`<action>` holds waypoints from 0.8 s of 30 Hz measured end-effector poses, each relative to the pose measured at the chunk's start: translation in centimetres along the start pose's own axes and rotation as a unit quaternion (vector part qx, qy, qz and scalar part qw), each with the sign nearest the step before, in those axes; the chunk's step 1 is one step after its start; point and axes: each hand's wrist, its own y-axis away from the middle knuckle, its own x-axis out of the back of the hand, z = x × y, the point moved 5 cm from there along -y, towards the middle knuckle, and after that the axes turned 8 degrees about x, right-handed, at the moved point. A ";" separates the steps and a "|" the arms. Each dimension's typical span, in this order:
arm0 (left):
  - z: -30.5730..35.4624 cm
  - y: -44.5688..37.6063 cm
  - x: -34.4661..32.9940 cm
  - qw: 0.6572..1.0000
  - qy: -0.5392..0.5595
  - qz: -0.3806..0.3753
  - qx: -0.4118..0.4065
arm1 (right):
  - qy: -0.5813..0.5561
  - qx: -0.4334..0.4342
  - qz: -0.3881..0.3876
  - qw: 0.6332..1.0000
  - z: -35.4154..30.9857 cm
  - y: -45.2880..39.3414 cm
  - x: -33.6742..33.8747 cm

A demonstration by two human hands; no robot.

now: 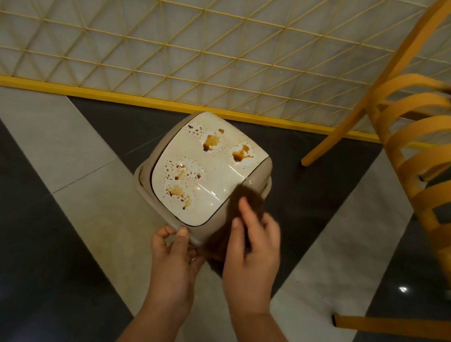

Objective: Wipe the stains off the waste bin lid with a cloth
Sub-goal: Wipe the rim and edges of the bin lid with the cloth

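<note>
A cream waste bin (143, 179) stands on the floor in the middle of the head view. Its white lid (218, 170) carries several brown stains, some near the far edge and some near the left. My left hand (175, 253) grips the bin's near rim with thumb and fingers. My right hand (254, 247) holds a dark brown cloth (246, 200) against the lid's near right corner. Part of the cloth hangs down below the rim, hidden behind my right hand.
A yellow wire-grid partition (176, 56) with a yellow base bar runs along just behind the bin. An orange slatted chair (431, 182) stands to the right, one leg close to the bin's far right. The floor has dark and light tiles.
</note>
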 end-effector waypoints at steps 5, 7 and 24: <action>-0.1 0.2 0.5 1.000 -0.018 -0.010 0.016 | 0.052 0.059 -0.071 0.994 0.5 3.2 -0.7; 0.2 0.1 0.1 1.000 -0.004 -0.017 0.003 | 0.054 0.044 -0.027 0.997 0.9 1.4 0.5; 0.0 -0.5 0.1 1.000 0.011 -0.018 0.007 | 0.280 0.064 -0.142 0.947 1.1 2.1 1.5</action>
